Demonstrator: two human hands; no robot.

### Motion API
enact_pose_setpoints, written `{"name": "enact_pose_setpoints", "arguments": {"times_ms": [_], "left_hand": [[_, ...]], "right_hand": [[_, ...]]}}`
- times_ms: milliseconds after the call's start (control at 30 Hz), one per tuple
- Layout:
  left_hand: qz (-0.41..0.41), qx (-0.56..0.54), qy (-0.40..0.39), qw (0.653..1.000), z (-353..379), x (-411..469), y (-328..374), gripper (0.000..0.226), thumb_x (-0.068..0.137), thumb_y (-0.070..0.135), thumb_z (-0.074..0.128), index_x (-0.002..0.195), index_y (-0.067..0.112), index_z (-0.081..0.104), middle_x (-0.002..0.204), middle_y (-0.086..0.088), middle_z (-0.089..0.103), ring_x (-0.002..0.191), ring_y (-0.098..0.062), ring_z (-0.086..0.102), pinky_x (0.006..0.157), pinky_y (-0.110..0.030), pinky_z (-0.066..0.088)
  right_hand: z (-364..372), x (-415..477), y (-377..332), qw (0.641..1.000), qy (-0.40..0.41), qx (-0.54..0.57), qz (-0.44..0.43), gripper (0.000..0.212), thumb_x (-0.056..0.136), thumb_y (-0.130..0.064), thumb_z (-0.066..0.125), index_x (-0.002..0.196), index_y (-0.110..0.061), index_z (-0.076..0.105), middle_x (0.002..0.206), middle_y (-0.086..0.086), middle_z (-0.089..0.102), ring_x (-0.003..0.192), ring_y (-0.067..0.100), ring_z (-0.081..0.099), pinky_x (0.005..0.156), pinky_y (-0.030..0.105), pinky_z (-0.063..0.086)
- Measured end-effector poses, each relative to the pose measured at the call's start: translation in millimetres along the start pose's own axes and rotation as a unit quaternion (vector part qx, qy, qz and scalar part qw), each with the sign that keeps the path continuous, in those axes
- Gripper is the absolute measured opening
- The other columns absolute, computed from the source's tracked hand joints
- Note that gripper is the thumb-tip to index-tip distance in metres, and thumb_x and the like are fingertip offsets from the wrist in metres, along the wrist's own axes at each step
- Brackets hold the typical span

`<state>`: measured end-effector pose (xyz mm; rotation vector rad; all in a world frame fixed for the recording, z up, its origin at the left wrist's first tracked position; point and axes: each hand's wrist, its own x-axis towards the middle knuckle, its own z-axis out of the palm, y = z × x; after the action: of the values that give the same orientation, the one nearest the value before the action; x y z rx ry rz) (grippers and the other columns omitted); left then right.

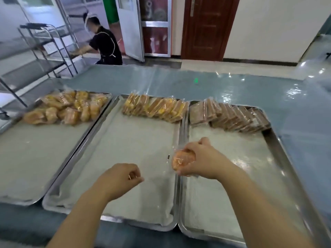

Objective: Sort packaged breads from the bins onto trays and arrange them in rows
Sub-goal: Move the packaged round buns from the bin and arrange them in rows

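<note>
Three steel trays lined with white paper lie side by side on a blue-green table. The left tray (21, 197) holds round golden packaged buns (66, 107) at its far end. Across the far end of the middle tray (53, 201) runs a row of yellow-brown sandwich packs (154, 108). The right tray (279, 145) carries a row of dark brown sliced packs (231, 116). My right hand (200, 158) grips an orange bun in clear wrap (180, 161) over the seam between the middle and right trays. My left hand (120, 178) hovers above the middle tray with fingers curled, holding nothing.
A person in black crouches at the back left beside metal rack trolleys (44, 51). A white door (130, 27) and a brown door (206, 27) stand behind. The glossy plastic-covered table (232, 86) extends far and to the right.
</note>
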<state>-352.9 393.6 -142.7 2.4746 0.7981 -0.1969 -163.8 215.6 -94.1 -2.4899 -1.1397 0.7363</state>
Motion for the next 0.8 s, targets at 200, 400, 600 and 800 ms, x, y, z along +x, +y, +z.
{"name": "enact_pose_setpoints", "arguments": {"times_ms": [200, 400, 600, 800], "left_hand": [[-0.099, -0.092, 0.042, 0.99, -1.8, -13.1, -80.1, 0.013, 0.083, 0.038, 0.067, 0.072, 0.031, 0.065, 0.075, 0.014, 0.065, 0.073, 0.0, 0.06, 0.071, -0.024, 0.052], [-0.118, -0.086, 0.074, 0.987, -27.4, -23.0, -139.8, 0.011, 0.088, 0.036, 0.063, 0.077, 0.03, 0.063, 0.078, 0.013, 0.063, 0.074, 0.004, 0.056, 0.064, -0.01, 0.041], [-0.08, -0.011, 0.051, 0.995, -61.1, -12.9, -210.1, 0.013, 0.088, 0.046, 0.057, 0.084, 0.034, 0.061, 0.083, 0.014, 0.058, 0.073, -0.002, 0.056, 0.069, -0.023, 0.05], [-0.016, -0.057, 0.069, 0.996, -116.1, 6.9, -303.9, 0.017, 0.088, 0.047, 0.055, 0.086, 0.033, 0.064, 0.082, 0.018, 0.061, 0.078, 0.002, 0.055, 0.072, -0.022, 0.048]], "right_hand": [[45.2, 54.2, -32.5, 0.997, 0.024, 0.043, -0.065, 0.077, 0.058, -0.058, 0.079, 0.126, -0.044, 0.046, 0.129, -0.008, 0.02, 0.111, 0.018, 0.046, 0.099, 0.032, 0.044], [76.6, 91.8, -76.7, 0.993, 0.018, 0.059, -0.103, 0.072, 0.058, -0.059, 0.078, 0.123, -0.048, 0.049, 0.132, -0.017, 0.013, 0.117, 0.019, 0.044, 0.099, 0.036, 0.046], [112.5, 119.0, -144.0, 0.989, 0.036, 0.08, -0.116, 0.069, 0.059, -0.054, 0.081, 0.12, -0.05, 0.048, 0.124, -0.024, 0.012, 0.11, 0.014, 0.044, 0.095, 0.028, 0.046], [170.8, 147.1, -240.7, 0.984, 0.062, 0.133, -0.096, 0.065, 0.059, -0.053, 0.083, 0.114, -0.052, 0.048, 0.125, -0.023, 0.015, 0.107, 0.01, 0.043, 0.098, 0.026, 0.044]]}}
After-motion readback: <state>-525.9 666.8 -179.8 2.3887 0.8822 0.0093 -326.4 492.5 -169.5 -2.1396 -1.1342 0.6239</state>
